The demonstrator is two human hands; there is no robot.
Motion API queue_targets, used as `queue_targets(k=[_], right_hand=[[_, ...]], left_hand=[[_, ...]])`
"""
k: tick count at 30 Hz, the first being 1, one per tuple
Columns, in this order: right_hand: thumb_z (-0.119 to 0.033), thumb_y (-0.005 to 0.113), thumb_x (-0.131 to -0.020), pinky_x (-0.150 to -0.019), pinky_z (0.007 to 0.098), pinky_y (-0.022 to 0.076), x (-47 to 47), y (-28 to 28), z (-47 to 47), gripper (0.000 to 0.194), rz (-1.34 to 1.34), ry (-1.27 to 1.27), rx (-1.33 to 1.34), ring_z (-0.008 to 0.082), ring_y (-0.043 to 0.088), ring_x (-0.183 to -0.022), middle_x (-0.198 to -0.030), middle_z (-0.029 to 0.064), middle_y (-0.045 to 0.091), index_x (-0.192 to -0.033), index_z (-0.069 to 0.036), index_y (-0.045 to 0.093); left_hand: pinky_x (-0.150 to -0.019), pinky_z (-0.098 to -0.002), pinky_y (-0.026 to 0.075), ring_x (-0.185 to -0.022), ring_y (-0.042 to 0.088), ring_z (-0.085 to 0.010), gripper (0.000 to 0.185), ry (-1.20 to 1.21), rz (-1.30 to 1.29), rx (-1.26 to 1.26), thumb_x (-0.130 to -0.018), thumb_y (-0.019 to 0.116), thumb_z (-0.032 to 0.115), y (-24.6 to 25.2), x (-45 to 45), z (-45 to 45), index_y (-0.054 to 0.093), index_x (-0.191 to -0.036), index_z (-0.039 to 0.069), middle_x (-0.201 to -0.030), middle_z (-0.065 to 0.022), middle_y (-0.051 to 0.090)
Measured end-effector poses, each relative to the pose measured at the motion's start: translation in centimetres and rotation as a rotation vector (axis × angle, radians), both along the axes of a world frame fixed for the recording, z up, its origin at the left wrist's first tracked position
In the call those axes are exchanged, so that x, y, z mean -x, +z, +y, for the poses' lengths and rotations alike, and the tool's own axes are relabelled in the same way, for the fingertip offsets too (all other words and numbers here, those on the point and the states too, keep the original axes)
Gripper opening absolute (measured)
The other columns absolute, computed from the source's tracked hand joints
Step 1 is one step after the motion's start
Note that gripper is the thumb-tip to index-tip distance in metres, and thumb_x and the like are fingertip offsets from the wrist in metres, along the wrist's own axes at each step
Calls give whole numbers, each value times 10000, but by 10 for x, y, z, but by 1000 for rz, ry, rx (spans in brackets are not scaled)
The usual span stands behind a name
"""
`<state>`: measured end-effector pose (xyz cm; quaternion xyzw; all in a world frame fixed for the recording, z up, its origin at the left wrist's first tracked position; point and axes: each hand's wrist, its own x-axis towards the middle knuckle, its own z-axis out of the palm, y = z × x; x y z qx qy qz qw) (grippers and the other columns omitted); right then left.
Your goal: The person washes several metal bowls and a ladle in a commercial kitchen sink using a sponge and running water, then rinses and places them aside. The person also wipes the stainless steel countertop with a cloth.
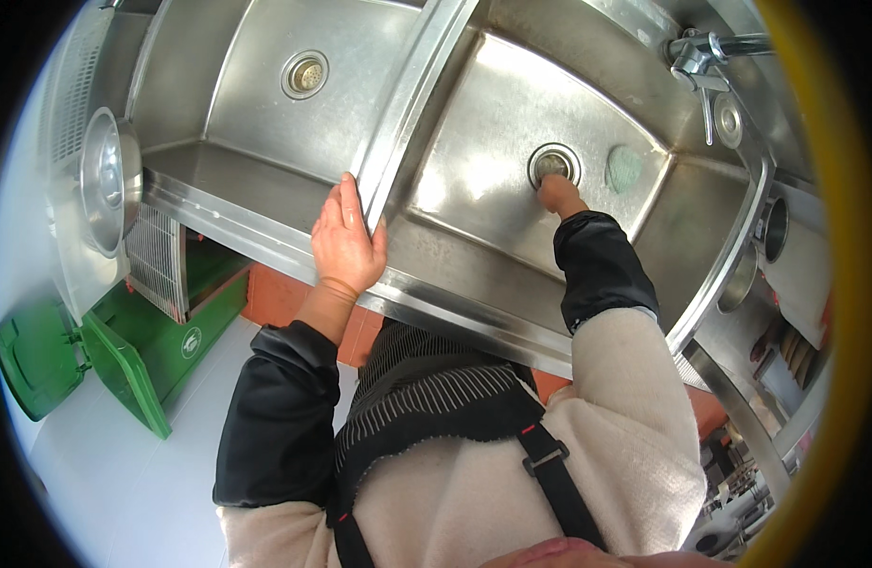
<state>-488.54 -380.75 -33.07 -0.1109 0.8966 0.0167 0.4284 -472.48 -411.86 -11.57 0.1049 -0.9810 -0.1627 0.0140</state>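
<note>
My left hand [347, 238] lies flat on the front end of the steel divider [407, 92] between two sink basins. Its thumb is spread from the fingers, and it holds nothing. Down in the right basin [478, 142], my right hand [560, 195] reaches to the round drain [552, 163]. Those fingertips are at the drain's opening and partly hidden, so whether they grip anything cannot be told. Just right of the drain, a green scouring pad [623, 169] lies on the basin floor. The left basin [265, 128] has its own drain strainer [308, 74].
A chrome faucet [691, 60] and a round metal drain cover [727, 121] are at the back right rim. Left are a steel bowl [109, 181], a wire rack [155, 259] and a green wheeled bin [194, 334]. Metal containers [773, 227] stand beyond the sink's right edge.
</note>
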Motion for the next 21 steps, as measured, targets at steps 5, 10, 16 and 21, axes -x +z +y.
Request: queue_targets(k=[5, 10, 16, 21], right_hand=[[-228, 526, -767, -717, 414, 482, -14, 14, 12, 226, 241, 11, 148, 332, 591, -830, -892, 178, 612, -869, -47, 614], [-176, 554, -788, -655, 394, 491, -29, 39, 41, 164, 604, 82, 429, 324, 590, -771, -906, 140, 594, -879, -45, 592], [-136, 578, -784, -660, 398, 488, -43, 108, 52, 146, 769, 147, 428, 318, 585, -746, -1000, 106, 547, -900, -49, 585], [-124, 571, -788, -654, 411, 483, -65, 174, 39, 106, 897, 118, 353, 332, 578, -726, -980, 105, 534, -870, -56, 570]], left_hand=[[-790, -418, 424, -947, 496, -378, 726, 21, 6, -28, -709, 613, 154, 1, 0, 1, 233, -1302, -21, -1126, -225, 444], [-820, -413, 404, -1002, 480, -344, 753, 33, -47, -18, -711, 612, 183, 0, -3, -1, 212, -1317, -14, -1165, -219, 420], [-897, -399, 348, -1071, 435, -329, 715, 72, -124, -102, -747, 588, 206, 8, -5, -1, 214, -1321, 2, -1206, -204, 404], [-957, -410, 300, -1109, 401, -361, 674, -2, 143, -250, -745, 590, 233, 22, -35, -19, 277, -1290, -8, -1229, -217, 396]])
